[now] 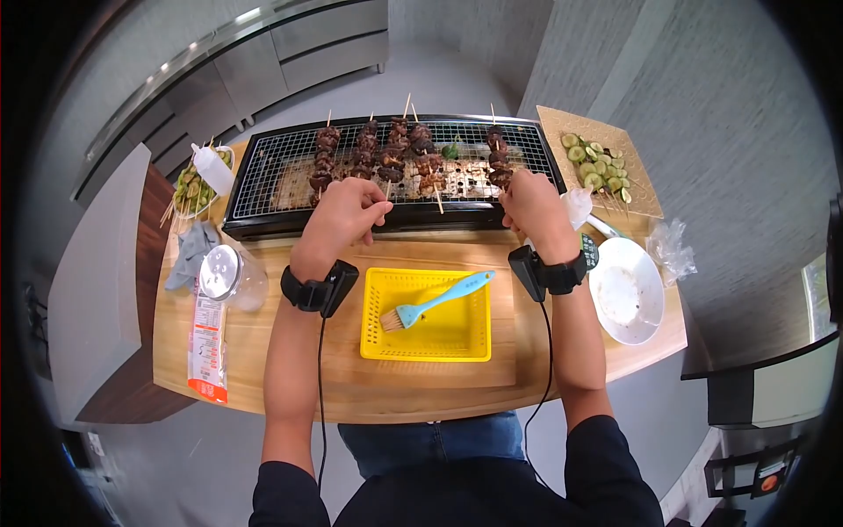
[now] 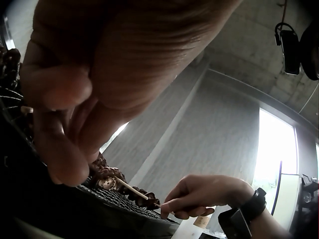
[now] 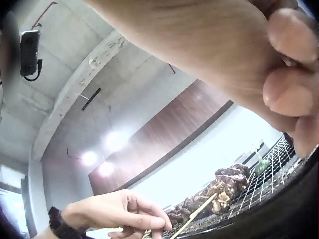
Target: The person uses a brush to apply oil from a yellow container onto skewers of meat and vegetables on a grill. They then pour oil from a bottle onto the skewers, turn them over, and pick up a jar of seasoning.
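Note:
Several meat skewers (image 1: 325,156) lie across the wire grill (image 1: 285,167), browned, their wooden sticks pointing toward me. My left hand (image 1: 349,215) is at the grill's front edge, fingers curled, pinching the stick end of a middle meat skewer (image 1: 392,158). In the right wrist view, that left hand (image 3: 122,214) has its fingertips together beside the sticks. My right hand (image 1: 536,206) grips the near end of the rightmost meat skewer (image 1: 498,154). The left wrist view shows the right hand (image 2: 199,196) pinching that stick. Between the hands, another skewer's stick (image 1: 439,202) sticks out over the front rim.
A yellow basket (image 1: 426,351) with a blue basting brush (image 1: 443,297) sits in front of the grill. At right are a white bowl (image 1: 625,290) and cucumber skewers (image 1: 599,167) on a board. A jar (image 1: 237,277), packet (image 1: 208,338) and white squeeze bottle (image 1: 212,169) stand left.

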Tool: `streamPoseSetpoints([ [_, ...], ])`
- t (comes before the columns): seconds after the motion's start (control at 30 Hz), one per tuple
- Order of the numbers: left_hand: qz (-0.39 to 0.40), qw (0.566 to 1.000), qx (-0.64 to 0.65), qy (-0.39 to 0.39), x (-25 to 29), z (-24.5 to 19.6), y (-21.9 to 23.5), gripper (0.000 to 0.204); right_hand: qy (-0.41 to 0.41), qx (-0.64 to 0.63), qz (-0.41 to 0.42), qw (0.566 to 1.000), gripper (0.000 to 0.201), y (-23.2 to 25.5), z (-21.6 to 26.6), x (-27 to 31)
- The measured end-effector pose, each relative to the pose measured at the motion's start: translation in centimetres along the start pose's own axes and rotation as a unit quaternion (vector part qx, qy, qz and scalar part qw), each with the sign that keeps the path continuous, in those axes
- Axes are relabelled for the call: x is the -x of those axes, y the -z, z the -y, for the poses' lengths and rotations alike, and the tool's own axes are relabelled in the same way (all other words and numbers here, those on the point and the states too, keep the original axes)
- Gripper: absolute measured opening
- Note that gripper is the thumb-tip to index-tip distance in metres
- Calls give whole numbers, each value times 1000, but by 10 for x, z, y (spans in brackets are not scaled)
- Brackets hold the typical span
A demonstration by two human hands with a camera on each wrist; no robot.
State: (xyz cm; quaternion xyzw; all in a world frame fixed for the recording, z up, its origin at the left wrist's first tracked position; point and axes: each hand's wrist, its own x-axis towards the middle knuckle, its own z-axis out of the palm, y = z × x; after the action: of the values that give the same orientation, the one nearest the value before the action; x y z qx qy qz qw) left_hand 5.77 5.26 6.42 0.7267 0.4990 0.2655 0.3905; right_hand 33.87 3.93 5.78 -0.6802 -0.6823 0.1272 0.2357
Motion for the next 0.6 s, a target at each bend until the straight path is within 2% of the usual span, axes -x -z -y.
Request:
streamPoseSetpoints([
  [0.17, -3, 1000, 13, -11, 0, 1, -1, 18, -19, 3, -2, 1000, 24, 15, 16, 7],
  [0.27, -7, 999, 24, -23, 2, 2, 0, 18, -12, 3, -15, 1000, 17, 25, 25, 10],
  [0.33, -8, 999, 28, -30, 2, 4, 1, 17, 26, -53, -93, 994, 14, 23, 25, 11],
  [0.37, -7, 999, 18, -34, 0, 5, 2, 18, 26, -51, -92, 994, 14, 24, 24, 10],
  [0.43, 1, 1000, 14, -27, 3, 8, 0, 18, 112, -44, -109, 987, 12, 24, 19, 12],
  [0.47, -1, 1000, -3, -27, 4, 5, 1, 18, 77, -67, -75, 992, 11, 31, 28, 17],
  [0.5, -6, 999, -21, -29, 4, 1, 3, 18, 76, -67, -71, 992, 11, 37, 35, 21],
  [0.57, -9, 999, -24, -21, 6, 0, 3, 19, 34, -119, 8, 992, 12, 48, 44, 28],
  [0.6, -3, 1000, -18, -18, 6, -1, 2, 19, 33, -117, -8, 993, 12, 49, 46, 29],
])
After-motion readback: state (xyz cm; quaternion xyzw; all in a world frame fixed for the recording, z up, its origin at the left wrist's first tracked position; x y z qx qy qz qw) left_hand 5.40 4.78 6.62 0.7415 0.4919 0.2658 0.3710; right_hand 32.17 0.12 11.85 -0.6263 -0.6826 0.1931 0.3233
